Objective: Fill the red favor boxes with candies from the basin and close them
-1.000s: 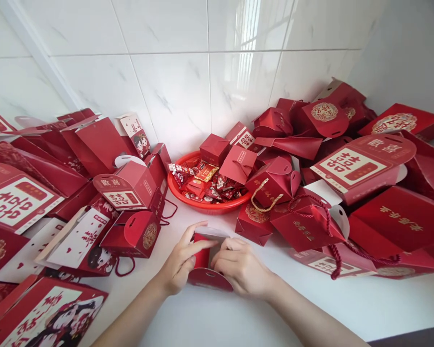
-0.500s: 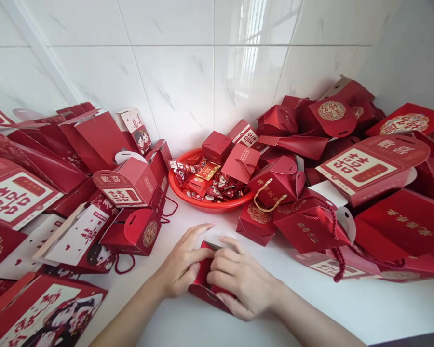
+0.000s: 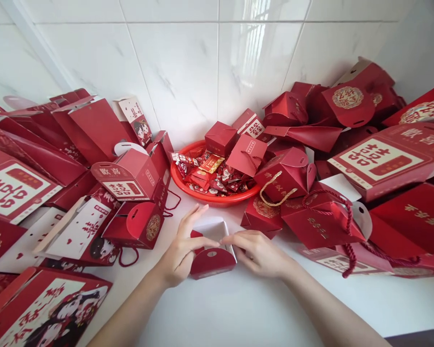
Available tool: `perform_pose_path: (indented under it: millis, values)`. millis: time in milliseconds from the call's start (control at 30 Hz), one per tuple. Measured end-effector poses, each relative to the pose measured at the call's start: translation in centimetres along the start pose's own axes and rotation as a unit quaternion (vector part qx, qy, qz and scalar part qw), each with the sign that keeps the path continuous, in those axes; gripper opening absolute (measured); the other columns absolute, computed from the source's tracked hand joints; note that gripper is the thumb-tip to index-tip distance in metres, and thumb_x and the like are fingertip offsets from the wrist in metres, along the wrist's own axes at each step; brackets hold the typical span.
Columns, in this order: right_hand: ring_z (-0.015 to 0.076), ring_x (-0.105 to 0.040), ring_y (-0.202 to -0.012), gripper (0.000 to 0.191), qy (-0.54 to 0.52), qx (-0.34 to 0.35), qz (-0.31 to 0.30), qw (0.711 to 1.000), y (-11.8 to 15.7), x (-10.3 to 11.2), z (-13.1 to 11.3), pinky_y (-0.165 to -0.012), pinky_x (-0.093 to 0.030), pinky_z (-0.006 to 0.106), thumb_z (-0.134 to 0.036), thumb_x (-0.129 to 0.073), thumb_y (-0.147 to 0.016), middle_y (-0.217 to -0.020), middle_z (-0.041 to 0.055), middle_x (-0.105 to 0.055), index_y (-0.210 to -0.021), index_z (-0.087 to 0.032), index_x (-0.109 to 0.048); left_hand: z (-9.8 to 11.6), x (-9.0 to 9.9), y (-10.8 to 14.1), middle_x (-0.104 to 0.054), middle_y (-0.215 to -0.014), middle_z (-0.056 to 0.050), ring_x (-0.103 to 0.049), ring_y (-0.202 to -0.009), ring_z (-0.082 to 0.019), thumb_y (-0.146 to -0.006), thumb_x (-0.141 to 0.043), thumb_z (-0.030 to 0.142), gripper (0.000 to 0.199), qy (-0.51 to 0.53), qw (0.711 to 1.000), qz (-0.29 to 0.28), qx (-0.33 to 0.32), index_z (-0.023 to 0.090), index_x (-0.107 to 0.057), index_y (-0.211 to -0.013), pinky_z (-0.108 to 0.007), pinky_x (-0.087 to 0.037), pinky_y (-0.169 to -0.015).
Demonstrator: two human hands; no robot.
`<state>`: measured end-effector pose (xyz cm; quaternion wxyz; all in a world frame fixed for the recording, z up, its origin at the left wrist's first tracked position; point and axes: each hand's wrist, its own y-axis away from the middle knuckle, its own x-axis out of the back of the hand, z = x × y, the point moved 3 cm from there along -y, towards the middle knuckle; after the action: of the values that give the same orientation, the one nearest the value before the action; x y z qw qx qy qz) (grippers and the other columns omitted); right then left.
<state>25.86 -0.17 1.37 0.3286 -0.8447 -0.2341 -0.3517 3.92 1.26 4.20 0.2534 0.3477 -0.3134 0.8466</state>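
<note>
Left hand and right hand meet at an open red box

The left hand's fingers are spread apart, one pointing up along the box's left side, another reaching across its open top; whether any of them pinch the wall cannot be told; the right hand's index finger stretches leftward over the box's right edge, the others bent beside it; whether they are clamped on that edge cannot be told either; the box sits between the two hands on the white table, its pale inside showing and its rounded, slotted flap nearest the person; just beyond stands a red basket holding wrapped sweets, a plain red carton resting at its back; on the left are a carton with a round gold emblem, a white heart-printed one and, at the near corner, one showing a cartoon couple; on the right are a carton with a gold rope handle and a larger one with a cream label; a tiled wall rises behind.
</note>
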Motion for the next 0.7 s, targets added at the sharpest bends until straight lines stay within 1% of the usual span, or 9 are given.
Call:
perform_pose_path:
  millis: [133,233,300,367,433,500,533,633,700]
  values:
    - [0.0169,-0.054,-0.069,0.028,0.007,0.013,0.028,0.999,0.0,-0.3,0.2,-0.067,-0.043,0.029,-0.004,-0.042,-0.081,-0.08,0.0028,-0.062,-0.1,-0.02,-0.055,0.2,0.1,0.0,-0.007,-0.166,0.008,-0.007,-0.151,-0.037,-0.086,-0.041,0.012,0.039,-0.05,0.998,-0.033,-0.019,0.025,-0.077,-0.094,-0.063,-0.021,-0.118]
    - [0.0169,-0.051,-0.066,0.019,0.022,0.023,0.061,0.998,0.0,-0.1,0.0,-0.064,-0.04,0.029,-0.007,-0.043,-0.082,-0.075,0.0021,-0.058,-0.09,-0.021,-0.053,0.6,-0.3,0.5,-0.008,-0.166,0.003,-0.009,-0.151,-0.04,-0.088,-0.044,0.027,0.04,-0.1,0.989,-0.055,-0.089,0.029,-0.07,-0.118,-0.065,-0.02,-0.117]
    - [0.0167,-0.048,-0.064,0.017,0.025,0.025,0.077,0.996,0.0,0.0,0.0,-0.062,-0.039,0.029,-0.008,-0.042,-0.082,-0.072,0.0014,-0.055,-0.088,-0.021,-0.051,1.1,-0.7,0.9,-0.027,-0.162,-0.004,-0.013,-0.15,-0.038,-0.087,-0.045,0.034,0.049,-0.156,0.977,-0.011,-0.146,0.028,-0.06,-0.133,-0.062,-0.014,-0.12]
    - [0.0166,-0.047,-0.064,0.017,0.025,0.022,0.085,0.996,0.0,0.0,0.0,-0.062,-0.038,0.029,-0.008,-0.041,-0.083,-0.072,0.0013,-0.053,-0.088,-0.021,-0.051,2.0,-1.0,1.3,-0.054,-0.144,-0.008,-0.028,-0.146,-0.03,-0.088,-0.046,0.03,0.049,-0.204,0.952,0.07,-0.215,0.022,-0.059,-0.134,-0.051,-0.012,-0.125]
    - [0.0165,-0.046,-0.064,0.018,0.028,0.015,0.087,0.996,0.1,0.1,0.1,-0.062,-0.038,0.028,-0.007,-0.04,-0.085,-0.074,0.0017,-0.053,-0.089,-0.021,-0.051,3.2,-1.4,1.5,-0.07,-0.118,-0.008,-0.051,-0.128,-0.021,-0.087,-0.05,0.02,0.04,-0.203,0.933,0.113,-0.275,0.018,-0.064,-0.124,-0.037,-0.026,-0.123]
    - [0.0165,-0.046,-0.065,0.018,0.03,0.007,0.087,0.996,0.2,0.1,0.2,-0.062,-0.038,0.028,-0.007,-0.039,-0.086,-0.075,0.002,-0.053,-0.09,-0.021,-0.051,4.1,-1.7,1.2,-0.073,-0.102,-0.004,-0.065,-0.103,-0.016,-0.087,-0.051,0.012,0.033,-0.159,0.944,0.079,-0.279,0.018,-0.065,-0.116,-0.031,-0.041,-0.114]
    - [0.0165,-0.046,-0.066,0.018,0.029,0.005,0.086,0.996,0.2,0.1,0.2,-0.062,-0.038,0.028,-0.007,-0.039,-0.087,-0.076,0.002,-0.053,-0.09,-0.021,-0.051,4.4,-1.9,0.9,-0.074,-0.099,-0.003,-0.067,-0.095,-0.015,-0.087,-0.05,0.011,0.033,-0.131,0.955,0.046,-0.261,0.018,-0.063,-0.116,-0.034,-0.042,-0.114]
    - [0.0161,-0.046,-0.066,0.019,0.015,0.005,0.079,0.997,0.2,0.0,0.3,-0.063,-0.038,0.028,-0.007,-0.04,-0.086,-0.076,0.0013,-0.053,-0.09,-0.021,-0.051,4.7,-2.1,0.4,-0.074,-0.094,-0.004,-0.067,-0.101,-0.022,-0.086,-0.04,0.02,0.045,-0.061,0.977,-0.051,-0.197,0.019,-0.055,-0.128,-0.056,-0.017,-0.123]
    - [0.0158,-0.047,-0.066,0.019,0.009,0.005,0.073,0.997,0.2,0.0,0.3,-0.064,-0.039,0.028,-0.006,-0.041,-0.086,-0.076,0.0012,-0.054,-0.092,-0.021,-0.051,4.5,-2.1,0.4,-0.072,-0.09,-0.006,-0.064,-0.108,-0.027,-0.082,-0.037,0.024,0.054,-0.045,0.981,-0.069,-0.177,0.019,-0.052,-0.134,-0.062,-0.001,-0.122]
